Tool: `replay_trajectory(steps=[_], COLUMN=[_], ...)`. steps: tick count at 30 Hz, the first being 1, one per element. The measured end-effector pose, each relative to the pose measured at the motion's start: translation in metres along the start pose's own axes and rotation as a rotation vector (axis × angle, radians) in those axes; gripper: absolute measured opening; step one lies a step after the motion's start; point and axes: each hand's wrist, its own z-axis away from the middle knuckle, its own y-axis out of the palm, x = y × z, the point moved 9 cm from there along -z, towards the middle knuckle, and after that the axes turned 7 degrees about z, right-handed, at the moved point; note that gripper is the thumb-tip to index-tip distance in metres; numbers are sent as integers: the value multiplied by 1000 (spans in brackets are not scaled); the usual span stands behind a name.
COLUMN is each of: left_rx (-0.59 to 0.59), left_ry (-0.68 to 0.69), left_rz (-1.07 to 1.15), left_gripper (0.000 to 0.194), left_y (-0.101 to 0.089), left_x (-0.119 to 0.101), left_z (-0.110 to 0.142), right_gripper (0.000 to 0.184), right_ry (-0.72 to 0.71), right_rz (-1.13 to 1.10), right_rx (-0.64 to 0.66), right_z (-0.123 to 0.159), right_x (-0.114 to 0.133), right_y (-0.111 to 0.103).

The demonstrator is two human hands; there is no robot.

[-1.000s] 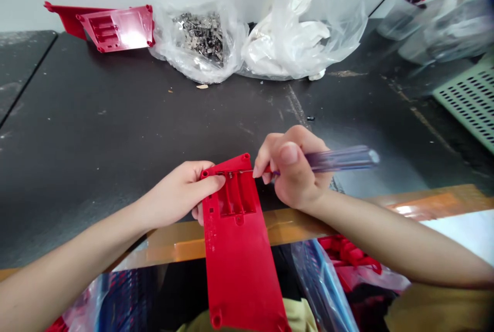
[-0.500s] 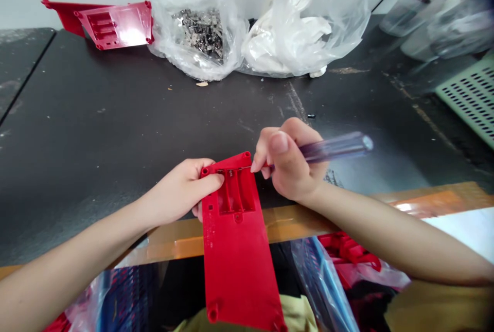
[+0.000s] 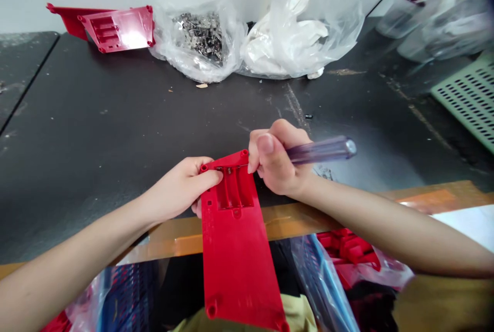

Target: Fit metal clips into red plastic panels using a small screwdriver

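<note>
A long red plastic panel (image 3: 235, 255) reaches from the dark table's front edge back toward me. My left hand (image 3: 181, 188) grips its far left corner, thumb on top. A screwdriver with a clear purple handle (image 3: 320, 150) is gripped in my right hand (image 3: 276, 159). Its thin metal tip lies across the panel's far end, at the recessed compartment (image 3: 234, 190) where small metal contacts sit.
Against the back wall lie more red panels (image 3: 116, 28), a clear bag of small metal parts (image 3: 200, 38) and a bag of white material (image 3: 304, 28). A pale green perforated basket (image 3: 469, 98) sits at the right. Bags with red parts (image 3: 347, 255) hang below the table edge.
My right hand and the screwdriver have slid left, closer over the panel's far end. The left hand and panel stay almost in place.
</note>
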Motion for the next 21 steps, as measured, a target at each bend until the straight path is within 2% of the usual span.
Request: replay_trajectory(steps=[5,21], left_rx=[-23,10], left_ry=[6,21], left_rz=[-8,-8], left_gripper=[19,21], left_y=[-3,1], left_x=[0,-4], left_z=[-1,1], right_gripper=[40,46], right_ry=[71,116], right_rz=[-6,115], right_rx=[-42,81], right_z=[-4,-11], right_x=[-6,-4], right_y=[-5,1])
